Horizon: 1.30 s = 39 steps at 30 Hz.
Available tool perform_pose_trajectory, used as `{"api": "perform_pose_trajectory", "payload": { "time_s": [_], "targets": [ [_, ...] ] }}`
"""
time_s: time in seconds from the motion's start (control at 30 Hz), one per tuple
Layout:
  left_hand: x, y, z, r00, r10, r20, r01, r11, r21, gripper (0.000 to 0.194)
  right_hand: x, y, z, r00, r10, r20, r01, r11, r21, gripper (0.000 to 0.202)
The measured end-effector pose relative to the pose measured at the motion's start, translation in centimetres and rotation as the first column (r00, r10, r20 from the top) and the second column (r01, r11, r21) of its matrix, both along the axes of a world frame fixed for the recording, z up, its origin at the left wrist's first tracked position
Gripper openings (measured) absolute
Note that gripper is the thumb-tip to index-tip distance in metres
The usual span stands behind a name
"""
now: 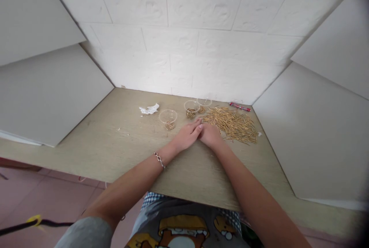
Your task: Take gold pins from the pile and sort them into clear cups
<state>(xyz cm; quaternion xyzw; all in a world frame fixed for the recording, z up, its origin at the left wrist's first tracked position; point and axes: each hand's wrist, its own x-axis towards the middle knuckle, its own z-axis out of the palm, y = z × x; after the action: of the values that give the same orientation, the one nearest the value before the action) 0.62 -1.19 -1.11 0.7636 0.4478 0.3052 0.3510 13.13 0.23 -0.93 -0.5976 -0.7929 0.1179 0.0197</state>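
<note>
My left hand (188,136) and my right hand (210,135) meet over the table, touching each other at the fingers. The left thumb and fingers are closed together; whatever they may hold is too small or hidden to make out. My right hand is curled, its fingertips mostly hidden from view. Just beyond it on the right spreads a pile of thin brass-coloured pins (232,124). Ahead of my hands stand clear round cups: one (190,108) with small brass-coloured pieces, another (204,104) behind it, and a third (168,117) to the left with a few pieces.
A crumpled white tissue (149,109) lies at the left on the wooden table (98,129). Near the back right is a red patterned tube (240,106). A white wall (184,44) closes off the back, and pale panels (317,136) stand at both sides.
</note>
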Motion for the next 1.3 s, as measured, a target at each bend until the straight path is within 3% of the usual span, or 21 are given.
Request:
{"api": "perform_pose_trajectory", "payload": {
  "time_s": [0.2, 0.37, 0.53, 0.63, 0.73, 0.9, 0.97, 1.17, 1.3],
  "targets": [
    [0.0, 0.1, 0.0, 0.998, -0.026, -0.05, 0.026, 1.0, -0.002, 0.05, 0.2, 0.1, -0.4, 1.0, 0.009, 0.001, -0.009, 1.0, 0.013, 0.037],
    [-0.1, 0.2, -0.1, 0.999, -0.032, -0.038, 0.034, 0.998, 0.051, 0.049, 0.4, 0.0, -0.5, 0.997, 0.023, 0.078, -0.031, 0.994, 0.103, 0.037],
    [-0.2, 0.0, 0.2, 0.999, 0.021, 0.034, -0.026, 0.99, 0.138, 0.044, 0.8, -0.5, 0.7, 0.994, -0.086, 0.062, 0.071, 0.975, 0.211, 0.045],
    [-0.1, -0.1, 0.3, 0.997, 0.035, 0.074, -0.046, 0.988, 0.147, 0.042, 1.1, -0.5, 1.0, 0.986, -0.165, -0.021, 0.166, 0.968, 0.189, 0.052],
    [-0.1, 0.0, 0.2, 0.989, 0.102, 0.105, -0.112, 0.989, 0.093, 0.04, 1.5, -0.2, 0.6, 0.954, -0.167, -0.247, 0.212, 0.963, 0.165, 0.054],
    [-0.1, 0.5, 0.0, 0.992, 0.097, 0.076, -0.097, 0.995, -0.006, 0.028, 1.9, 0.0, -0.1, 0.78, -0.062, -0.623, 0.164, 0.981, 0.107, 0.046],
    [-0.1, 0.6, 0.1, 0.996, 0.062, 0.06, -0.061, 0.998, -0.004, 0.025, 1.8, -0.2, 0.0, 0.74, -0.052, -0.67, 0.143, 0.986, 0.082, 0.043],
    [-0.2, 0.7, 0.2, 0.997, 0.06, 0.047, -0.061, 0.998, 0.024, 0.024, 1.3, -0.4, -0.1, 0.72, -0.057, -0.691, 0.157, 0.984, 0.083, 0.038],
    [-0.2, 0.7, 0.1, 0.998, 0.049, 0.036, -0.05, 0.999, 0.022, 0.025, 1.2, -0.3, -0.5, 0.769, -0.031, -0.639, 0.18, 0.969, 0.17, 0.039]
  ]
}}
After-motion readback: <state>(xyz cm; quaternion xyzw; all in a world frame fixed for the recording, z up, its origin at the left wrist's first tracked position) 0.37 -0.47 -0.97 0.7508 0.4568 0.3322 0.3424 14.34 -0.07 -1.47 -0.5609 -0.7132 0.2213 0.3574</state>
